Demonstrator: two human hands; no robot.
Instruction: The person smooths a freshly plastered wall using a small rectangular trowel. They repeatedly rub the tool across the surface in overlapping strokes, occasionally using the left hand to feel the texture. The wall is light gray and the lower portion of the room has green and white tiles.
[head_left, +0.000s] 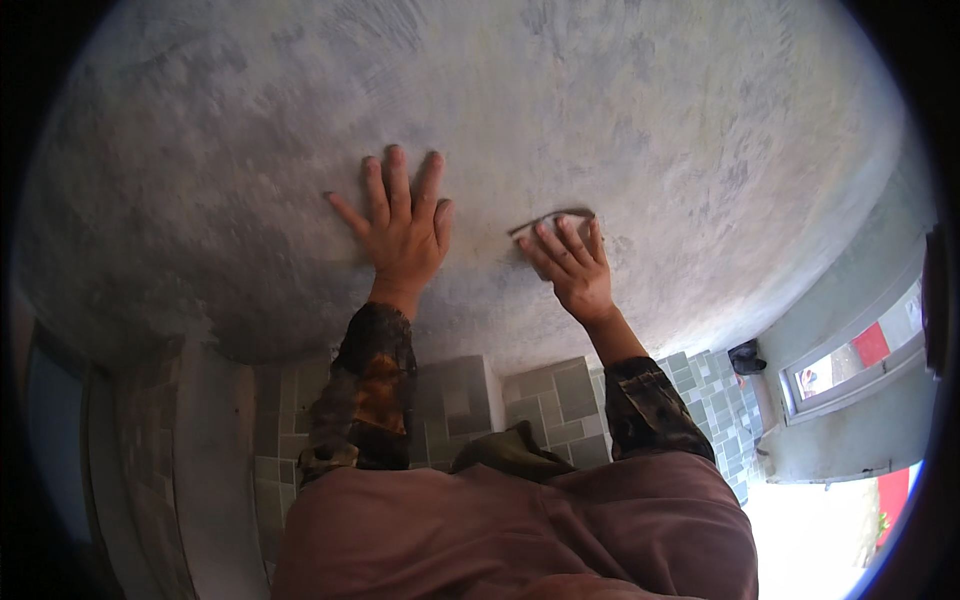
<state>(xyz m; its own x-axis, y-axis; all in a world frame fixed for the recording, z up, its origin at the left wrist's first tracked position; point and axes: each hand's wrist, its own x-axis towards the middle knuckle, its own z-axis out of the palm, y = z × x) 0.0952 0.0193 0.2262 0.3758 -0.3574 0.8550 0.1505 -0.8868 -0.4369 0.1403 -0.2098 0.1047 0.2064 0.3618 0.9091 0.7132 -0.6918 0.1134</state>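
My left hand lies flat on a mottled grey plastered wall, its fingers spread and nothing held in it. To its right, my right hand presses a small folded sheet, which looks like sandpaper, against the same wall. The sheet's dark edge shows beyond the fingertips, while the rest is hidden under the fingers. Both forearms, in dark patterned sleeves, reach up from the lower edge.
Grey-green tiles run along the floor below the wall. A dark bundle sits on the floor at the right, near a window. Bright light enters through an opening at lower right. A pale ledge stands at the left.
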